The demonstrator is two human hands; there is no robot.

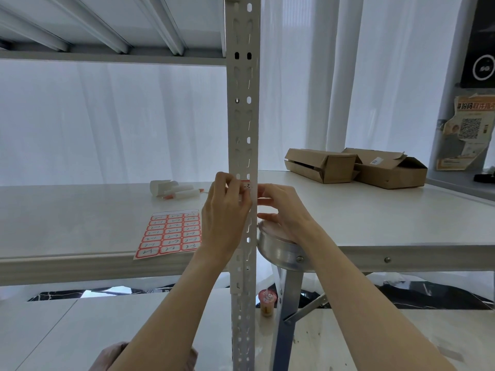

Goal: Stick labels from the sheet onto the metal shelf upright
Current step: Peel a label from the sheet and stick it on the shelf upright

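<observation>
The red-edged label [246, 186] lies across the front of the metal upright [242, 124], its left end pinched against the post by the left hand [226, 210], probably to square it before pressing. The right hand [280, 207] curls at the post's right edge; whether it grips the label or only steadies I cannot tell. The sheet [171, 232] lies on the shelf [67, 223] just left, handy for the next.

Sheer white curtains [107, 124], diffuse daylight, pale tabletop [375, 215], two cardboard boxes [334, 167], glossy floor tiles [53, 330].

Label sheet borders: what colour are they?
Red borders on the white label sheet, seen in the head view.
</observation>
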